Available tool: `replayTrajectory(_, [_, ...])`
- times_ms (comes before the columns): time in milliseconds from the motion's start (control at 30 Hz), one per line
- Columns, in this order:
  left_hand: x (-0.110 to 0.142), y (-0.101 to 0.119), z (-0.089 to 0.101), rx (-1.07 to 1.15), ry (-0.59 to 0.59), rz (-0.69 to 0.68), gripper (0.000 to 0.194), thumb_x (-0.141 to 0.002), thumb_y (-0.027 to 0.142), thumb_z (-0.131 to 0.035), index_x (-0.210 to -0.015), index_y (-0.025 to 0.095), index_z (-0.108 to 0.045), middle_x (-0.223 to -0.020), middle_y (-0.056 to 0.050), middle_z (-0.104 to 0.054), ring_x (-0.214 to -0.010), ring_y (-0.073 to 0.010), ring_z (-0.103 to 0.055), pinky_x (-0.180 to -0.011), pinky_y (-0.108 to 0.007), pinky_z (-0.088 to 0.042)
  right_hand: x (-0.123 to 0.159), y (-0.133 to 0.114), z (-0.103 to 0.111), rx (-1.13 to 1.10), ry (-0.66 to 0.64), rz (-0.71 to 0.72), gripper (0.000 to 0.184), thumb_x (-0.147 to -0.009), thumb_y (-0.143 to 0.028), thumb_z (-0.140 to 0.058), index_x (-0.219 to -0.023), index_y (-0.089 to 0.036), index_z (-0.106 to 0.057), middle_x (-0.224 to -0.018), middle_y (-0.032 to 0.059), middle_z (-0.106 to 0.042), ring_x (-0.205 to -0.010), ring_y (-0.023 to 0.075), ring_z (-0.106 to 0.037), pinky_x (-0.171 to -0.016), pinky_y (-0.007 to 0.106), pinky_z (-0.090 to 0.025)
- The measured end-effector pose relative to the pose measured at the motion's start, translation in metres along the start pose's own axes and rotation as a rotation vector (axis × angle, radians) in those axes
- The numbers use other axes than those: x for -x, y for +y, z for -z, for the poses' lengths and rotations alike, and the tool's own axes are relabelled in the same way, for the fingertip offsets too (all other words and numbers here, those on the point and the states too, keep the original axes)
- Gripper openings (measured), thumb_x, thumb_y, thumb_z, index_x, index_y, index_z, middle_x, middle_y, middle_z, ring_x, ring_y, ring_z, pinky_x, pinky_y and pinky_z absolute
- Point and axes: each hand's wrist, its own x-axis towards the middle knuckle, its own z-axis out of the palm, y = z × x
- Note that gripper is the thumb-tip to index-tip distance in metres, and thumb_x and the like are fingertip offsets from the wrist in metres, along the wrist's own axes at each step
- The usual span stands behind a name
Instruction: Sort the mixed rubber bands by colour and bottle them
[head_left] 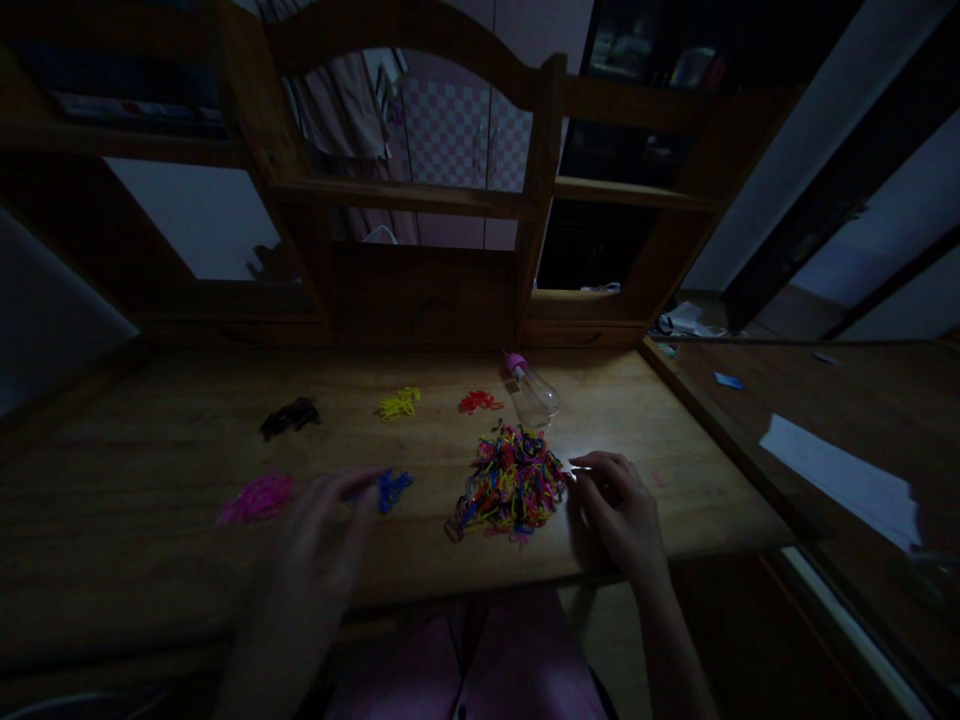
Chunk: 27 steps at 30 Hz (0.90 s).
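A mixed heap of small coloured elastic bands (pixel 511 482) lies on the wooden desk (pixel 150 560). My right hand (pixel 619 510) rests at the heap's right edge, fingers curled and pinched at the bands. My left hand (pixel 330 530) hovers blurred over the desk, fingertips at a small blue pile (pixel 393 488). A pink pile (pixel 258 497) lies to its left. Further back sit a black pile (pixel 291 416), a yellow pile (pixel 399 403) and a red pile (pixel 478 402).
A clear bulb-shaped bottle with a pink cap (pixel 531 390) lies behind the heap. A wooden hutch with shelves (pixel 420 200) rises at the desk's back. White paper (pixel 840 480) lies on a dark surface to the right.
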Motion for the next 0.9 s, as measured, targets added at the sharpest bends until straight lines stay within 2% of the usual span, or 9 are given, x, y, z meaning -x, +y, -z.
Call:
replayTrajectory(67, [0.011,0.006,-0.019,-0.098,-0.278,-0.108,0.025,-0.088,0.039,-0.049,-0.103,0.027,-0.066,-0.108,-0.003,-0.068,-0.103,-0.0238,-0.064,-0.095,-0.038,-0.05,0.001,0.0,0.001,-0.007,0.004,0.005,0.012,-0.086,-0.023,-0.057,-0.092,-0.023,-0.068,-0.1,0.0056,-0.062,-0.096,0.0223,-0.058,-0.083,0.036,-0.046])
replayTrajectory(100, [0.014,0.006,-0.027,-0.141,-0.372,-0.159,0.027,-0.089,0.036,-0.046,-0.103,0.026,-0.066,-0.107,-0.004,-0.068,-0.102,-0.0232,-0.064,-0.093,-0.038,-0.051,0.001,0.0,0.002,-0.006,-0.006,0.016,0.011,-0.086,-0.021,-0.056,-0.09,-0.023,-0.067,-0.099,0.0053,-0.062,-0.095,0.0223,-0.058,-0.082,0.035,-0.046])
replayTrajectory(133, [0.017,0.004,-0.035,-0.16,-0.41,-0.198,0.027,-0.091,0.033,-0.043,-0.104,0.025,-0.066,-0.109,-0.004,-0.068,-0.103,-0.0229,-0.064,-0.093,-0.038,-0.051,0.0,-0.001,0.002,-0.001,-0.027,0.033,0.01,-0.084,-0.019,-0.056,-0.088,-0.022,-0.065,-0.097,0.0051,-0.062,-0.095,0.0224,-0.058,-0.082,0.035,-0.046])
replayTrajectory(233, [0.02,-0.003,-0.052,-0.184,-0.357,-0.239,0.027,-0.09,0.026,-0.046,-0.111,0.024,-0.063,-0.112,-0.006,-0.065,-0.105,-0.0227,-0.062,-0.093,-0.039,-0.051,-0.001,-0.004,0.002,0.033,-0.109,0.085,0.01,-0.08,-0.016,-0.059,-0.087,-0.023,-0.063,-0.097,0.005,-0.06,-0.097,0.0236,-0.056,-0.083,0.037,-0.045])
replayTrajectory(300, [0.017,-0.006,-0.06,-0.175,-0.329,-0.237,0.027,-0.088,0.025,-0.052,-0.113,0.024,-0.061,-0.107,-0.005,-0.066,-0.1,-0.0226,-0.062,-0.089,-0.038,-0.052,-0.002,-0.007,0.002,0.055,-0.143,0.096,0.012,-0.079,-0.016,-0.061,-0.088,-0.023,-0.063,-0.099,0.0055,-0.058,-0.098,0.0245,-0.054,-0.084,0.038,-0.045])
replayTrajectory(400, [0.011,-0.002,-0.072,-0.122,-0.336,-0.23,0.025,-0.086,0.023,-0.057,-0.11,0.023,-0.062,-0.096,-0.004,-0.066,-0.087,-0.0204,-0.063,-0.08,-0.035,-0.053,-0.001,-0.01,0.002,0.081,-0.165,0.099,0.013,-0.079,-0.017,-0.062,-0.09,-0.024,-0.063,-0.1,0.006,-0.056,-0.1,0.0254,-0.053,-0.086,0.039,-0.045])
replayTrajectory(533, [0.008,0.005,-0.084,-0.027,-0.328,-0.226,0.027,-0.087,0.019,-0.056,-0.113,0.023,-0.06,-0.094,-0.003,-0.064,-0.08,-0.0172,-0.062,-0.075,-0.031,-0.053,0.0,-0.013,0.003,0.093,-0.179,0.109,0.015,-0.079,-0.018,-0.064,-0.092,-0.024,-0.062,-0.103,0.0063,-0.055,-0.103,0.0261,-0.052,-0.087,0.04,-0.045])
replayTrajectory(800, [0.014,0.005,-0.082,0.133,-0.325,-0.226,0.029,-0.085,0.021,-0.061,-0.113,0.028,-0.062,-0.103,-0.001,-0.063,-0.088,-0.0159,-0.063,-0.08,-0.029,-0.052,0.001,-0.011,0.002,0.111,-0.201,0.157,0.014,-0.079,-0.019,-0.069,-0.09,-0.024,-0.063,-0.104,0.0064,-0.056,-0.103,0.0266,-0.052,-0.089,0.042,-0.044])
replayTrajectory(900, [0.014,0.006,-0.078,0.234,-0.321,-0.167,0.024,-0.084,0.026,-0.063,-0.108,0.027,-0.065,-0.098,-0.001,-0.065,-0.085,-0.0157,-0.064,-0.078,-0.028,-0.053,0.001,-0.01,0.001,0.104,-0.182,0.151,0.012,-0.08,-0.022,-0.07,-0.09,-0.024,-0.064,-0.103,0.0068,-0.056,-0.102,0.0266,-0.052,-0.087,0.042,-0.045])
